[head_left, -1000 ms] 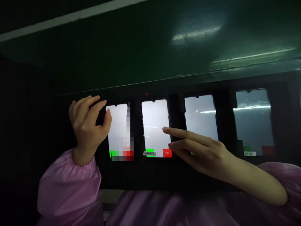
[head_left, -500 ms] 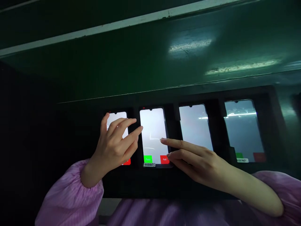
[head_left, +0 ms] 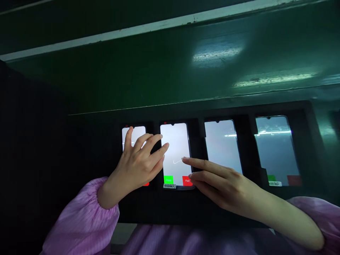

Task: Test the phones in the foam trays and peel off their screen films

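Four phones [head_left: 175,152] glow white in a black tray [head_left: 309,148], each with green and red squares. Sleeves [head_left: 82,223] are striped pink; the surface [head_left: 159,71] is dark green.

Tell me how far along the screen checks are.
No phone shows a finished check. In hand: the second phone, with the right hand's forefinger on its white screen and the left hand over the first phone. Left: the third phone and fourth phone, untouched.
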The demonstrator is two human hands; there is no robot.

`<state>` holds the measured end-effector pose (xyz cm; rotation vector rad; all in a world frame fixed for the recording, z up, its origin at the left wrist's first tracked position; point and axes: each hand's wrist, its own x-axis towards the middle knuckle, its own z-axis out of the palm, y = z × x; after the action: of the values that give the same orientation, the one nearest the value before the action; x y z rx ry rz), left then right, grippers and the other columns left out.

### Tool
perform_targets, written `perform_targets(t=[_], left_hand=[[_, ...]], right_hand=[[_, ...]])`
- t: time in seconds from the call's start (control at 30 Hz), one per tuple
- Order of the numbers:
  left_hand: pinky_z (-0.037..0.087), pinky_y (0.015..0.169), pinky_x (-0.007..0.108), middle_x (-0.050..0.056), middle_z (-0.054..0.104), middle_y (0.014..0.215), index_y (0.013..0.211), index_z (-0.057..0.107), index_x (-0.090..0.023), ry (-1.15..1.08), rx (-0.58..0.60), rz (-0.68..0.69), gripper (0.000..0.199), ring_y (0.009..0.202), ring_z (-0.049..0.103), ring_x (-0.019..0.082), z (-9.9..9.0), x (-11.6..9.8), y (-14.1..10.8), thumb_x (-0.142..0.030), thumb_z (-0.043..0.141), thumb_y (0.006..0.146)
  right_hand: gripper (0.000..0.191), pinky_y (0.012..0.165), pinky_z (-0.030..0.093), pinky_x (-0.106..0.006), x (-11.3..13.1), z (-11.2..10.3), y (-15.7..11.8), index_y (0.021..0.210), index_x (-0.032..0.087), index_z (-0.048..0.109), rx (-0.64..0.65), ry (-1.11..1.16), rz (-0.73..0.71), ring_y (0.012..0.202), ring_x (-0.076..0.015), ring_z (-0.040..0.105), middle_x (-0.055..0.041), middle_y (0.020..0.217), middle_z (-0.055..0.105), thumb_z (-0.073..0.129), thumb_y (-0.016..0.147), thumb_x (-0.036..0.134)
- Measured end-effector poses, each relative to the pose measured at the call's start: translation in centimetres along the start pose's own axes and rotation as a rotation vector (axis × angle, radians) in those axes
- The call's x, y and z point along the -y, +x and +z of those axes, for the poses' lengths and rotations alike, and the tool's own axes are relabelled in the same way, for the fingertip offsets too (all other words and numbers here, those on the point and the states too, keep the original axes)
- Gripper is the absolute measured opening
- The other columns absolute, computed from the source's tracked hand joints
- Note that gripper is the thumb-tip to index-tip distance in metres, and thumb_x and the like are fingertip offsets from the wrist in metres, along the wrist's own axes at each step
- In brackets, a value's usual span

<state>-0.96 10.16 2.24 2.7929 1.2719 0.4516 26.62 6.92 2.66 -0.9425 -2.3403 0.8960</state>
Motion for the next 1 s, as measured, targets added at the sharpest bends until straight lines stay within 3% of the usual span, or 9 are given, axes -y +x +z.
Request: perform_targets(t=[0.17, 0.27, 0.37, 0.47, 0.6, 0.7, 0.8, 0.87, 1.0], left_hand=[[0.034, 0.122, 0.076, 0.014, 0.069, 0.138, 0.132, 0.071, -0.023, -0.020, -0.018, -0.044, 0.031, 0.121, 0.064, 0.032, -1.1, 2.1, -0.5, -0.023, 0.058, 0.103], [0.047, 0.110, 0.068, 0.014, 0.068, 0.128, 0.122, 0.076, -0.023, 0.059, -0.103, -0.255, 0.026, 0.117, 0.064, 0.034, -2.5, 5.5, -1.4, -0.030, 0.062, 0.102], [0.051, 0.102, 0.064, 0.014, 0.068, 0.122, 0.108, 0.081, -0.024, 0.147, -0.074, -0.414, 0.018, 0.116, 0.061, 0.036, -2.9, 7.8, -2.0, -0.032, 0.069, 0.097], [0.047, 0.109, 0.066, 0.013, 0.068, 0.128, 0.105, 0.082, -0.023, 0.137, -0.054, -0.459, 0.016, 0.119, 0.060, 0.035, -2.0, 8.2, -1.8, -0.031, 0.073, 0.096], [0.048, 0.108, 0.057, 0.009, 0.070, 0.123, 0.099, 0.084, -0.025, -0.028, -0.177, -0.470, 0.010, 0.116, 0.060, 0.030, 0.0, 8.7, -1.5, -0.031, 0.078, 0.094], [0.050, 0.105, 0.050, 0.007, 0.070, 0.121, 0.095, 0.084, -0.027, -0.162, -0.240, -0.478, 0.007, 0.114, 0.061, 0.026, 0.6, 9.1, -1.5, -0.026, 0.078, 0.093], [0.049, 0.106, 0.051, 0.006, 0.075, 0.116, 0.087, 0.082, -0.026, -0.213, -0.256, -0.454, 0.008, 0.115, 0.065, 0.027, -1.0, 8.6, -1.8, -0.022, 0.078, 0.092], [0.052, 0.104, 0.048, 0.003, 0.080, 0.104, 0.085, 0.080, -0.025, -0.392, -0.149, -0.347, 0.012, 0.106, 0.071, 0.024, -3.4, 7.8, -2.6, -0.018, 0.076, 0.094], [0.059, 0.099, 0.033, -0.007, 0.081, 0.085, 0.089, 0.076, -0.025, -0.874, 0.272, -0.118, 0.021, 0.078, 0.076, 0.011, -8.3, 6.8, -5.3, -0.004, 0.072, 0.092]], right_hand=[[0.027, 0.080, 0.063, -0.039, 0.8, -1.5, 1.1, 0.115, 0.015, 0.072, 0.027, -0.289, -0.104, 0.100, -0.0225, 0.070, -0.0104, 0.130, 0.076, 0.047, 0.106, 0.008], [0.028, 0.076, 0.055, -0.038, 1.8, -2.5, 1.1, 0.120, 0.015, 0.072, -0.004, -0.371, -0.147, 0.092, -0.0215, 0.063, -0.0083, 0.127, 0.077, 0.049, 0.105, 0.009], [0.026, 0.083, 0.051, -0.038, 2.9, -1.8, 0.7, 0.118, 0.016, 0.073, -0.012, -0.323, -0.184, 0.097, -0.0206, 0.064, -0.0056, 0.120, 0.078, 0.050, 0.106, 0.009], [0.027, 0.089, 0.049, -0.041, 3.7, 0.6, 0.1, 0.114, 0.017, 0.075, -0.034, -0.259, -0.206, 0.100, -0.0207, 0.066, -0.0028, 0.116, 0.079, 0.050, 0.106, 0.008], [0.033, 0.093, 0.048, -0.044, 3.6, 2.9, -0.2, 0.116, 0.019, 0.076, -0.034, -0.239, -0.222, 0.104, -0.0223, 0.069, -0.0026, 0.123, 0.078, 0.047, 0.106, 0.006], [0.037, 0.095, 0.050, -0.046, 3.2, 2.9, 0.1, 0.118, 0.020, 0.077, -0.006, -0.276, -0.235, 0.110, -0.0244, 0.070, -0.0032, 0.127, 0.077, 0.048, 0.103, 0.003], [0.037, 0.093, 0.053, -0.045, 3.3, 2.3, 1.3, 0.116, 0.019, 0.077, 0.011, -0.307, -0.291, 0.107, -0.0236, 0.071, -0.0044, 0.124, 0.077, 0.049, 0.100, 0.001], [0.037, 0.091, 0.054, -0.043, 3.7, 2.0, 2.2, 0.116, 0.018, 0.077, 0.014, -0.315, -0.343, 0.103, -0.0219, 0.071, -0.0042, 0.120, 0.078, 0.046, 0.102, 0.003], [0.037, 0.094, 0.052, -0.041, 4.4, 2.6, 3.4, 0.113, 0.019, 0.077, 0.037, -0.300, -0.379, 0.094, -0.0194, 0.071, -0.0038, 0.110, 0.080, 0.043, 0.104, 0.007]])
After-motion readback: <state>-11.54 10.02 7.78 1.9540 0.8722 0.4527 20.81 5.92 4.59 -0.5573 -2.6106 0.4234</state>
